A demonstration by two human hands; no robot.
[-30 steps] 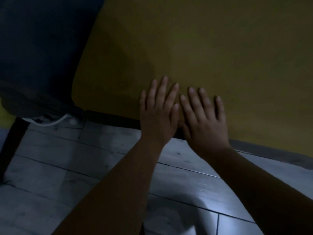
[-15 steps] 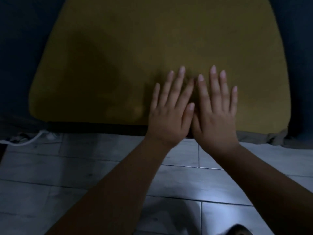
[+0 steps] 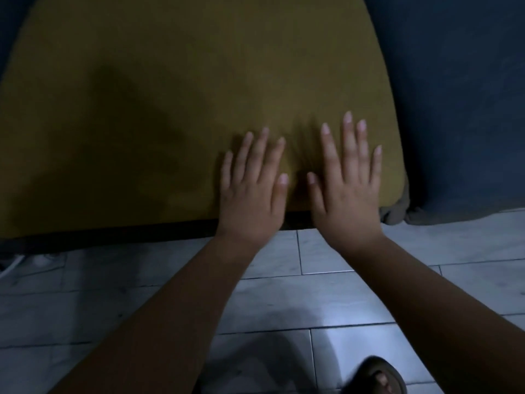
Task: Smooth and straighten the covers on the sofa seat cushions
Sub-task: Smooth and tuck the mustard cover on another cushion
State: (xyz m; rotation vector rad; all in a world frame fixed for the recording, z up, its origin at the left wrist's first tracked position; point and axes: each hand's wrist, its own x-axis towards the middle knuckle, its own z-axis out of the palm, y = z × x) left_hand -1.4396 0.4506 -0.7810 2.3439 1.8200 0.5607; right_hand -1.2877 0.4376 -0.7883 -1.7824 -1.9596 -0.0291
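Both the left hand (image 3: 251, 191) and the right hand (image 3: 345, 191) lay flat, fingers straight, on the mustard seat cushion cover (image 3: 184, 89) filling the upper frame, which looked mostly smooth, faint creases remaining between them.

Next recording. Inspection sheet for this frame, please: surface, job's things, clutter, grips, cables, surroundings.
Surface: mustard cushion cover, lying mostly flat; the light is dim.
Job's things: the same cover; grey fabric is bunched at its front right corner.
Clutter: nothing seen.
Grips: left hand and right hand lie flat on the cover near its front edge, fingers straight, with a gap between the two hands.
Cables: white cable on the floor at the far left, by the sofa's base.
Surroundings: dark blue cushion to the right; tiled floor in front; sandalled foot at the bottom edge.
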